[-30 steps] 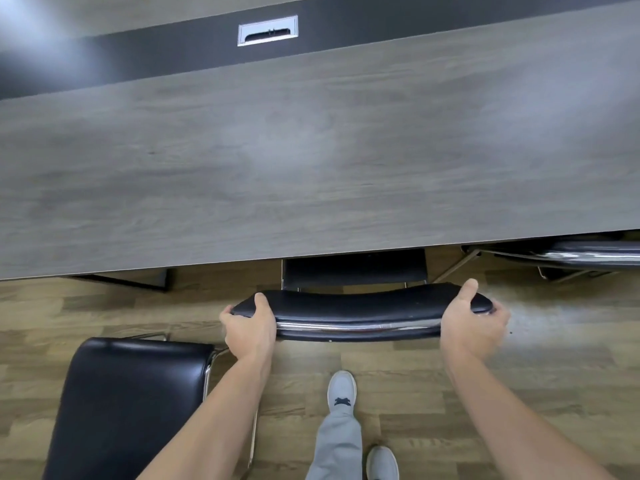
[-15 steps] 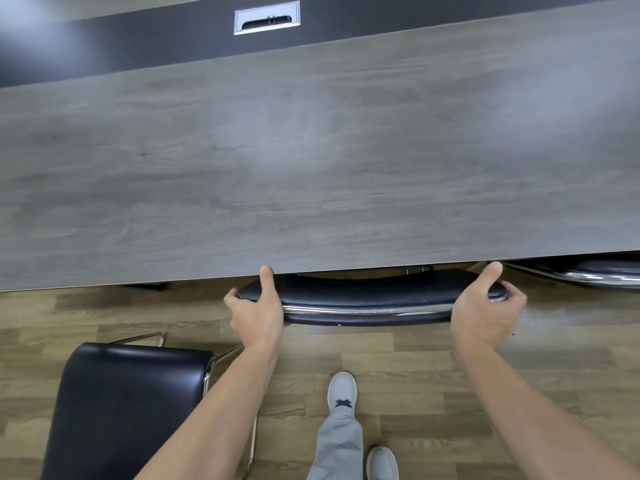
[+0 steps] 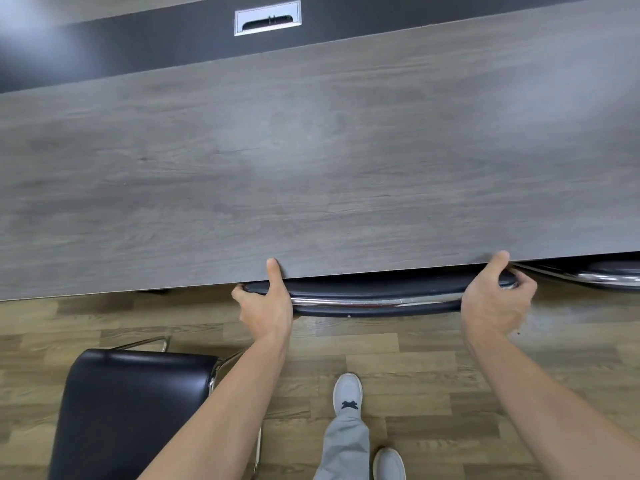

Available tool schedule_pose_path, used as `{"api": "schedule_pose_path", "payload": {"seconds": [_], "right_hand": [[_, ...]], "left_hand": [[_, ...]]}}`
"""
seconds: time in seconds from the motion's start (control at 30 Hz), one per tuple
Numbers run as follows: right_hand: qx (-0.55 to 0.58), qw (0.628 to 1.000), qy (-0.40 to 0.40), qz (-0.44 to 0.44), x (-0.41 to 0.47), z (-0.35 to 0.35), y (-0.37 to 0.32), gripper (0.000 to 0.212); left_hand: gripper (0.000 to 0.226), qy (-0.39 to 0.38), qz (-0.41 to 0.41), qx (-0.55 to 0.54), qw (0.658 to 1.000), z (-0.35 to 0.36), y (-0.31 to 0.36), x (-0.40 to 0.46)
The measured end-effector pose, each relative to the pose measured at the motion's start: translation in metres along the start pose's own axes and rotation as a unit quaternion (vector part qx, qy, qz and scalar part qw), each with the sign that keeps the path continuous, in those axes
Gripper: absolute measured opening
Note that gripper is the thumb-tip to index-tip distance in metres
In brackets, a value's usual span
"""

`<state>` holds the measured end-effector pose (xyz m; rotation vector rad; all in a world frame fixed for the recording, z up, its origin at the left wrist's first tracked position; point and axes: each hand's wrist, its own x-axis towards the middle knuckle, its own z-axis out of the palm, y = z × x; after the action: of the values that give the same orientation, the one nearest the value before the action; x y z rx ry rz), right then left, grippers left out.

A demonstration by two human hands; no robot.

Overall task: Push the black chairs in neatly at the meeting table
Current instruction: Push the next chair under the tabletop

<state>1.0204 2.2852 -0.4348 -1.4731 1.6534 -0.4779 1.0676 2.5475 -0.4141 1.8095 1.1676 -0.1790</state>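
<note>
A black chair (image 3: 377, 294) with a chrome bar across its backrest stands tucked against the near edge of the grey wood meeting table (image 3: 311, 161); its seat is hidden under the tabletop. My left hand (image 3: 266, 303) grips the left end of the backrest, thumb resting against the table edge. My right hand (image 3: 495, 299) grips the right end the same way. A second black chair (image 3: 131, 410) stands pulled out on the floor at the lower left, beside my left forearm. A third black chair (image 3: 609, 275) shows at the right edge, pushed under the table.
A silver cable hatch (image 3: 267, 18) sits in the dark strip along the table's middle. My grey trouser leg and grey shoes (image 3: 347, 393) stand on the wood-plank floor just behind the gripped chair.
The gripped chair has slid forward under the table; its seat, visible one second ago, is now hidden and the backrest meets the table edge. Both hands moved forward with it.
</note>
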Motion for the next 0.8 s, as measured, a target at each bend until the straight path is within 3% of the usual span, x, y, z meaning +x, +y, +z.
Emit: {"api": "schedule_pose_path", "payload": {"seconds": [0.23,0.5,0.8], "right_hand": [[-0.007,0.999,-0.031,-0.002,0.0,-0.003,-0.001,0.065],[-0.004,0.986,-0.161,0.038,-0.012,-0.028,0.002,0.085],[0.031,0.975,-0.216,0.042,-0.057,-0.068,0.026,0.082]], "left_hand": [[0.086,-0.059,0.011,0.015,0.998,-0.008,0.004,-0.004],[0.101,-0.151,0.003,-0.039,0.988,-0.04,-0.012,-0.017],[0.105,-0.184,0.033,0.002,0.982,-0.064,-0.04,-0.063]]}}
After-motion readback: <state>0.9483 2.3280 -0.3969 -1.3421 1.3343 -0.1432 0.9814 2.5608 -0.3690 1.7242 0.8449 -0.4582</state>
